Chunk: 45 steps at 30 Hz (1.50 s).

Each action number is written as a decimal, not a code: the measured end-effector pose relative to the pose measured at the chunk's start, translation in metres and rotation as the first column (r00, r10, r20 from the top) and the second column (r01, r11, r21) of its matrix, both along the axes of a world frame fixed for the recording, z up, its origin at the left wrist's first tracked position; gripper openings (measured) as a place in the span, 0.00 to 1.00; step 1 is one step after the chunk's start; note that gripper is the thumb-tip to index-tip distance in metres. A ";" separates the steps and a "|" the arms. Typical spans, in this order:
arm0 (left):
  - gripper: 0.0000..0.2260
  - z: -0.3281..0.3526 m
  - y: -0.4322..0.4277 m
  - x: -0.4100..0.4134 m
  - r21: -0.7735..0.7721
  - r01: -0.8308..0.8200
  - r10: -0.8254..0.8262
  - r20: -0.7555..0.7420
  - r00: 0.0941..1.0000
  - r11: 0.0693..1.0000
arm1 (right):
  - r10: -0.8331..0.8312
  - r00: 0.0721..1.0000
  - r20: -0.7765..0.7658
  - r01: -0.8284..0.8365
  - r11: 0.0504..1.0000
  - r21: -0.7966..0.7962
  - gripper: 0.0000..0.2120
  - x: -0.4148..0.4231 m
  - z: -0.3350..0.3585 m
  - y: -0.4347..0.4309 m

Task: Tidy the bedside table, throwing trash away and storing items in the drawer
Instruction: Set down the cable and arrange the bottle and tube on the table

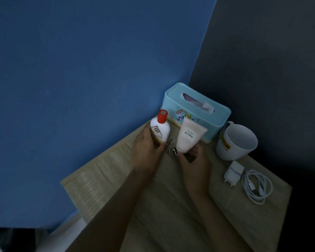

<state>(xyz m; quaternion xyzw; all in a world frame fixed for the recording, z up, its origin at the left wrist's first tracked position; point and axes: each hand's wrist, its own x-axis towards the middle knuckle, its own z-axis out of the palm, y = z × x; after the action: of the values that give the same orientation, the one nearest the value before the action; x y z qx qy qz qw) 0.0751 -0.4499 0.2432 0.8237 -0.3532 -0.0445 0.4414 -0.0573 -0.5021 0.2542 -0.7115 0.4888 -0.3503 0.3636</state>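
Forearms come in from the bottom of the view over the pale wood-grain bedside table (105,171), and both hands are busy. The left hand (145,148) is wrapped around the lower body of a white rounded plastic bottle with a red cap (160,130), cap pointing up and away, so most of the bottle sticks out above the fingers. The right hand (193,160) pinches the narrow cap end of a soft pale pink squeeze tube (188,137), with the wide crimped end fanning out above. Both look held a bit above the tabletop, though I can't say for sure they aren't touching it. My guess: the bottle is stiff, smooth and maybe a little slippery, so gripping its waist is the safe bet; the tube is light and squishy, so the firm cap end is the better place to hold it. Off to the right lie a white plug-in charger (233,172) and a coiled white cable (256,186) just beside it. Further back there's a white ceramic mug with a yellow label (235,142), and in the corner a light blue tissue box with a cartoon print (195,111). No drawer in sight.
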 end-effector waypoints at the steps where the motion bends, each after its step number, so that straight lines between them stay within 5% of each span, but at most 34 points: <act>1: 0.33 0.000 -0.006 0.003 -0.014 0.012 -0.012 -0.014 1.000 1.000 | -0.009 1.000 0.009 0.009 1.000 -0.014 0.16 0.009 0.000 -0.003; 14: 0.28 -0.014 -0.052 0.039 -0.051 0.094 -0.094 0.001 0.996 0.994 | -0.157 0.985 -0.072 0.142 0.973 -0.181 0.17 0.056 -0.014 -0.026; 35: 0.29 -0.022 -0.057 0.044 -0.069 0.102 -0.101 0.021 0.995 0.992 | -0.174 0.976 -0.128 0.139 0.960 -0.241 0.15 0.059 -0.017 -0.027; 45: 0.35 -0.024 -0.054 0.046 -0.044 0.105 -0.111 -0.135 0.985 0.993 | -0.177 0.974 -0.144 0.138 0.960 -0.244 0.17 0.050 -0.018 -0.018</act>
<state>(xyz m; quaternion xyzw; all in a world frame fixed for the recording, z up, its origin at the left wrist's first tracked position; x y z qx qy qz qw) 0.1207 -0.5039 0.2195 0.7900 -0.3669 -0.1183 0.4767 -0.0070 -0.5199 0.2359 -0.7342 0.5280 -0.3730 0.2072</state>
